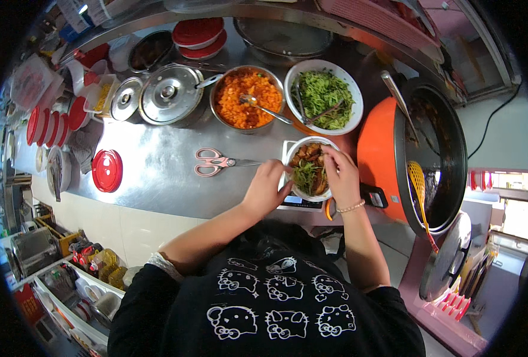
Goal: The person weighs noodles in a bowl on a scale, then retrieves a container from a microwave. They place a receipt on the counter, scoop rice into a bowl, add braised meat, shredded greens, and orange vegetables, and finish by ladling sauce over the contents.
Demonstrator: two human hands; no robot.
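A white bowl (pixel 301 144) with browned chunks of food and shredded greens (pixel 305 177) sits at or just over a kitchen scale (pixel 300 202). My left hand (pixel 267 188) grips the bowl's left rim, fingers bent and thumb low. On the other side, my right hand (pixel 342 177) has its fingers curled over the right rim, the tips reaching the food's edge. Orange-handled scissors (pixel 216 162) lie on the counter left of my left hand, blades toward the bowl.
Beyond the bowl stand a metal basin of diced orange food (pixel 247 126) and a white bowl of shredded greens (pixel 357 98), both with utensils. A large orange pot (pixel 377 149) stands close by my right hand. Lidded pots (pixel 172 98) and a red lid (pixel 107 171) are at left.
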